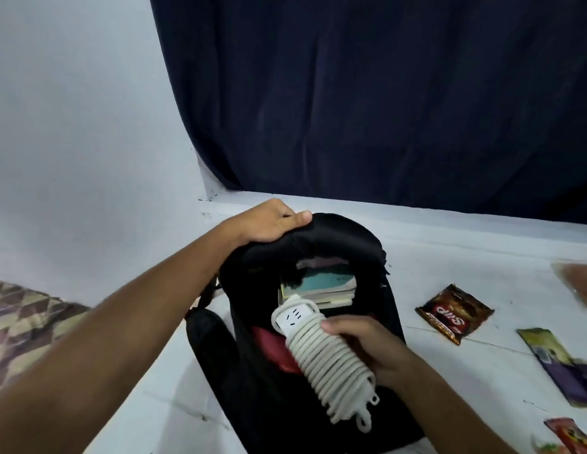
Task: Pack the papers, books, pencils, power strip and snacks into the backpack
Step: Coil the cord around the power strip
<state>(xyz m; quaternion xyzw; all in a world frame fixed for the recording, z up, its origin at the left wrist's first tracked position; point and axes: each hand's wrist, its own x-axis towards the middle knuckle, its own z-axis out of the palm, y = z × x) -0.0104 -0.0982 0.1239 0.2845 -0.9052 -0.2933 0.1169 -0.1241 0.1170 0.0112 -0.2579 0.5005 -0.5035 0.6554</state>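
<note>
A black backpack (344, 237) stands open on the white floor at the centre of the head view. My left hand (269, 224) grips its top rim and holds the flap back. Inside the opening lie stacked books (321, 286), the top one teal. My right hand (367, 345) holds a white power strip (321, 352) with its cord coiled round it, its socket end pointing into the opening. Snack packets lie on the floor to the right: a brown one (454, 312), a purple and yellow one (560, 365), a red one (570, 435).
A dark blue curtain (383, 93) hangs behind the backpack, above a white ledge. A white wall fills the left. A patterned mat (20, 326) lies at the left edge. A blurred clear bag (580, 283) lies at the far right.
</note>
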